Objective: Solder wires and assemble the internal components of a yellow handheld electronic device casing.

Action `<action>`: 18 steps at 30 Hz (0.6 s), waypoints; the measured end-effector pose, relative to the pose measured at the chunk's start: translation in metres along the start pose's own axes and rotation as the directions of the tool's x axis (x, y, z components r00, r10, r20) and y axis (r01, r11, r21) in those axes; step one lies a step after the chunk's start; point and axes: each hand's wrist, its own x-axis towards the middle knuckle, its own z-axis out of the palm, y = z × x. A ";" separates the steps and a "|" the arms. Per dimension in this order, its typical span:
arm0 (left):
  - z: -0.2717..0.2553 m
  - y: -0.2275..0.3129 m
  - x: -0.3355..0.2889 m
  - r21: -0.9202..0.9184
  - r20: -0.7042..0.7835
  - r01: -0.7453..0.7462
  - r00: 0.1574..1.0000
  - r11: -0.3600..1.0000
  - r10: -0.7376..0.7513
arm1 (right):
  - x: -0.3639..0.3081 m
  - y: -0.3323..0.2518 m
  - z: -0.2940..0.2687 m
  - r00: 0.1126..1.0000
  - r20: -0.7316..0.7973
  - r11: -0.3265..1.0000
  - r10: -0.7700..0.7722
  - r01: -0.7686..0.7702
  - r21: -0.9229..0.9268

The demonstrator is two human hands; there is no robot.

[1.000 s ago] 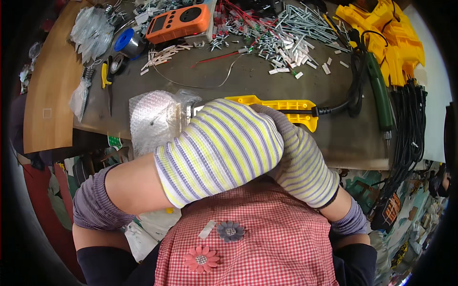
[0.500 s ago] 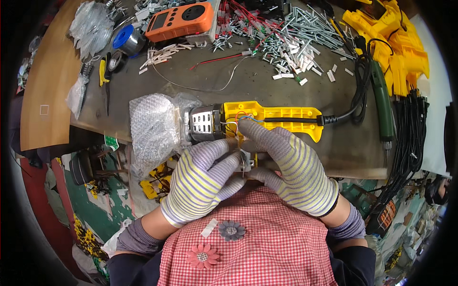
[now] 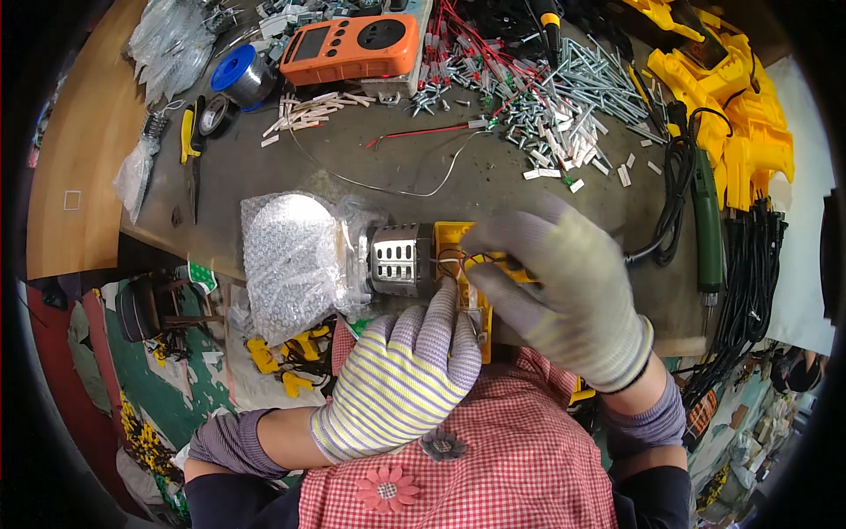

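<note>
At the middle lies a work lamp with a slotted metal head (image 3: 397, 260) and an opened yellow handle (image 3: 453, 233), thin wires (image 3: 449, 262) showing at their joint. Bubble wrap (image 3: 291, 264) covers the lamp's left end. My left hand (image 3: 401, 379), in a striped knit glove, is closed at a second yellow handle piece (image 3: 486, 346) near the table's front edge, fingertips by the wires. Over the handle is my gloved right hand (image 3: 568, 291), blurred, thumb and forefinger curled around the wires. Whether it pinches them cannot be made out. It hides most of the handle.
Behind are an orange meter (image 3: 352, 48), a solder spool (image 3: 242, 78), loose screws (image 3: 599, 84) and white sleeves (image 3: 317, 113). Pliers (image 3: 191, 154) lie left. To the right are a green screwdriver-like power tool (image 3: 708, 220), yellow shells (image 3: 740, 115) and black cords (image 3: 753, 264).
My right hand has risen and shifted right, now covering more of the handle. The left hand has moved right and nearer me, along with the small handle piece. The view has shifted slightly.
</note>
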 end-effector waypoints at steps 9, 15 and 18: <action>0.003 0.002 -0.002 -0.051 0.014 0.046 0.999 0.998 -0.045 | 0.017 0.007 0.017 0.986 0.156 0.992 0.057 -0.038 -0.122; 0.002 -0.002 0.004 -0.043 0.017 0.032 0.999 0.999 -0.031 | 0.019 0.009 0.021 0.991 0.136 0.988 0.010 0.011 -0.154; 0.000 -0.003 0.004 -0.062 0.044 0.018 0.999 0.998 -0.015 | 0.022 0.004 0.026 0.993 0.119 0.961 0.018 0.016 -0.277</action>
